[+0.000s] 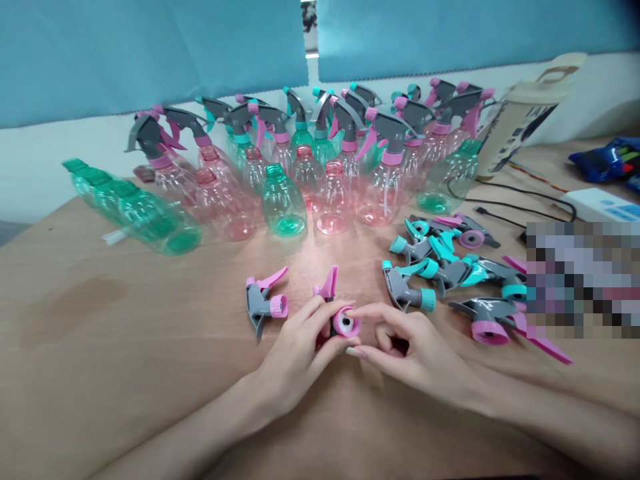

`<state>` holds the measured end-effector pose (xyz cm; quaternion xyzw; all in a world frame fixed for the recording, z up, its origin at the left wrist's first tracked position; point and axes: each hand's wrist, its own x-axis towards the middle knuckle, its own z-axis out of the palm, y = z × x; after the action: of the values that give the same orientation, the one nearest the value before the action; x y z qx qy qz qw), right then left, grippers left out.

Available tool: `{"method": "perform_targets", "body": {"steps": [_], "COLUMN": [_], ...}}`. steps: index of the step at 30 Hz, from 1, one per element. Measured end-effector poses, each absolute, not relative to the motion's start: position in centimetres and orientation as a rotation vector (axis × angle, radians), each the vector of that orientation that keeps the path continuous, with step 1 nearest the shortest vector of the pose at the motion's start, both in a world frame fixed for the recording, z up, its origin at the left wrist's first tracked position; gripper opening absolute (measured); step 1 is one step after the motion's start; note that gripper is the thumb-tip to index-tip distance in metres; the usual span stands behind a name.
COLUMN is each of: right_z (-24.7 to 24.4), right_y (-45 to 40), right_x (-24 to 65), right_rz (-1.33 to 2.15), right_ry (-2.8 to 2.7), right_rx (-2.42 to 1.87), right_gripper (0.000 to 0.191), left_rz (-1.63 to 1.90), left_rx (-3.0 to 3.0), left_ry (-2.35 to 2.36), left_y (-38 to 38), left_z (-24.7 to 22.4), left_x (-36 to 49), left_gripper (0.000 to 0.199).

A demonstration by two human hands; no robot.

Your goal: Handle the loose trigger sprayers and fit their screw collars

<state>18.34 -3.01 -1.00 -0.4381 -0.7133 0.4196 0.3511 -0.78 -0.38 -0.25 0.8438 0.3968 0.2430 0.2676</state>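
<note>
My left hand [295, 347] is closed around a grey and pink spray head [346, 322], whose pink collar faces me and shows a white disc with a dark hole. The pink trigger sticks up above my fingers. My right hand [415, 343] touches the collar's upper right edge with its index fingertip, the thumb just below the collar and the other fingers curled. Left of my hands lies another pink and grey spray head [263, 303]. To the right, a teal and grey spray head [407, 287] lies beside a pile of several more.
Several clear bottles stand behind, such as a green open one [284, 207] and a pink open one [333, 200]; many others carry spray heads. Green bottles [150, 217] line the left. A tumbler [520, 123], black cables [525, 200] and a white box [603, 205] are at the right.
</note>
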Motion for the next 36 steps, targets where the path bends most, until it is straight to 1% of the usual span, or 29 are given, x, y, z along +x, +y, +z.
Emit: {"method": "perform_targets", "body": {"steps": [3,6,11,15,17,22,24,27,29,32,36], "right_z": [-1.0,-1.2,-1.6,-1.1,-0.8,-0.9,-1.1,-1.4,-1.4,-1.3,-0.9], "right_y": [-3.2,-3.3,-3.3,-2.9,-2.5,-1.9,-1.8,-1.8,-1.8,-1.8,-1.6], "right_x": [18.4,18.5,18.7,19.1,19.4,20.1,20.2,20.3,20.3,20.4,20.6], "right_rz": [1.012,0.983,0.977,1.003,0.992,0.856,0.771,0.628,0.588,0.63,0.784], "right_ry": [-1.85,-1.881,-1.939,-2.058,-2.137,-2.23,-2.255,-2.28,-2.288,-2.28,-2.211], "right_rx": [-1.123,-1.115,-1.097,-1.102,-1.119,-1.054,-1.011,-0.941,-0.913,-0.907,-0.9], "right_gripper": [0.025,0.025,0.028,0.027,0.023,0.015,0.011,0.009,0.008,0.008,0.007], "left_rz": [0.645,0.651,0.637,0.636,0.66,0.654,0.652,0.669,0.692,0.7,0.681], "left_rx": [2.283,2.288,2.335,2.391,2.435,2.494,2.5,2.529,2.556,2.571,2.553], "left_ry": [1.064,1.059,1.066,1.03,0.994,0.922,0.897,0.855,0.825,0.799,0.768], "left_y": [-0.4,-0.4,-0.5,-0.7,-0.8,-0.8,-0.7,-0.7,-0.7,-0.8,-1.0], "left_z": [-0.4,-0.4,-0.3,-0.4,-0.5,-0.6,-0.6,-0.5,-0.6,-0.6,-0.5], "left_x": [-0.8,-0.8,-0.7,-0.9,-1.0,-1.1,-1.1,-1.0,-0.9,-0.8,-0.9], "left_gripper": [0.035,0.037,0.034,0.031,0.029,0.031,0.029,0.026,0.028,0.031,0.028]}}
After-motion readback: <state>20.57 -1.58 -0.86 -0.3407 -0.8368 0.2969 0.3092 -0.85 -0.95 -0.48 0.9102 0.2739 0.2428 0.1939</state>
